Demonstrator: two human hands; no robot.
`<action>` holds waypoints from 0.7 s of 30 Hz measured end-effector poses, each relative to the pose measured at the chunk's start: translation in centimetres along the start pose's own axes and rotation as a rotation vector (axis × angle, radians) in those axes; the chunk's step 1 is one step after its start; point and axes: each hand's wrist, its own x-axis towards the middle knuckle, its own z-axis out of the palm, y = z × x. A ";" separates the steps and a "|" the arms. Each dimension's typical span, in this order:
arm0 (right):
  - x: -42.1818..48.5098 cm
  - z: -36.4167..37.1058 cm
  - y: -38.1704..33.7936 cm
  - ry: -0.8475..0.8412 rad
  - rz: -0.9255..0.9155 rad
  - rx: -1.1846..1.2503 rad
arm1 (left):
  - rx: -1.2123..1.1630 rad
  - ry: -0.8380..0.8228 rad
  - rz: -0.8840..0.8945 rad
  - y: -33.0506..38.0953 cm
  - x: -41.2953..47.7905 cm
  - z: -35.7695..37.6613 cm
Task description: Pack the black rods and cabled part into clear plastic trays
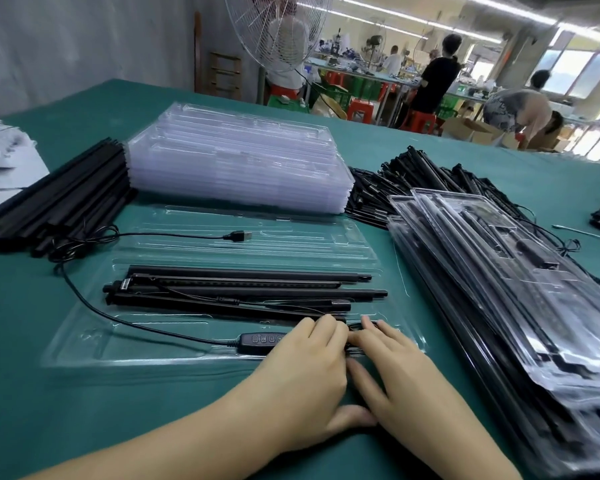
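On the green-covered table (66,410), the left hand (305,372) and right hand (402,375) lie side by side, fingers nearly straight, pressing on the cable (136,325) in the open clear tray (84,337) where the black rods (239,289) lie. Empty trays (239,161) are stacked behind; a fan (281,29) stands beyond.

The left hand (302,372) covered the right end of the button controller (267,338). The bundled part of the cable (354,327) was mostly hidden between it and the right hand (399,372), so neither hand's grip could be told. Both forearms (160,441) ran off the bottom edge. The stack of packed trays (499,289) along the right edge of the table (187,410) was cut off at the lower right, the loose rods (59,199) at the left. People (433,81) beyond the far edge were blurred.
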 end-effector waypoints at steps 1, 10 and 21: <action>0.0 0.1 0.1 -0.004 0.005 -0.003 | 0.008 -0.006 -0.017 0.1 0.0 0.1; -0.1 -0.6 0.0 -0.117 0.122 -0.043 | -0.021 -0.182 -0.164 0.1 -0.2 -1.1; 2.8 -1.6 -1.3 -0.160 0.247 -0.178 | -0.702 -0.119 -0.143 -4.5 -3.2 -2.2</action>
